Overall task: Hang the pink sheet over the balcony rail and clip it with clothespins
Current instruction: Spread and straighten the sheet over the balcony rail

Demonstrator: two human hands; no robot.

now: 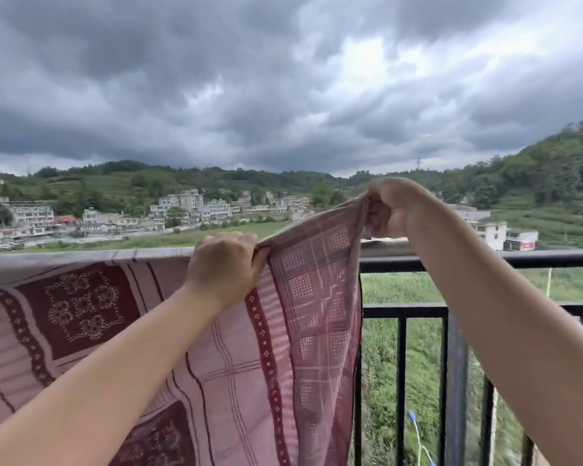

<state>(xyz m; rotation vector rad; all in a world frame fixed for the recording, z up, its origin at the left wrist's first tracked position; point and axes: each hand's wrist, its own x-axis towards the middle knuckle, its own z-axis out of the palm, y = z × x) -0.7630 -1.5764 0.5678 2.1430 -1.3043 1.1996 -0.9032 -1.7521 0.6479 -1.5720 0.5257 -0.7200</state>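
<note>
Over the balcony rail [485,258], from 9 o'clock toward centre, the pink sheet [223,381] lies draped with its long axis along the bar and its right end lifted toward 2 o'clock. That raised corner is bunched in the curled fingers of the right hand [389,206], probably to spread it farther along the bare rail. At centre, the left hand [224,264] pinches the top edge, seemingly anchoring it. No clothespins show.
</note>
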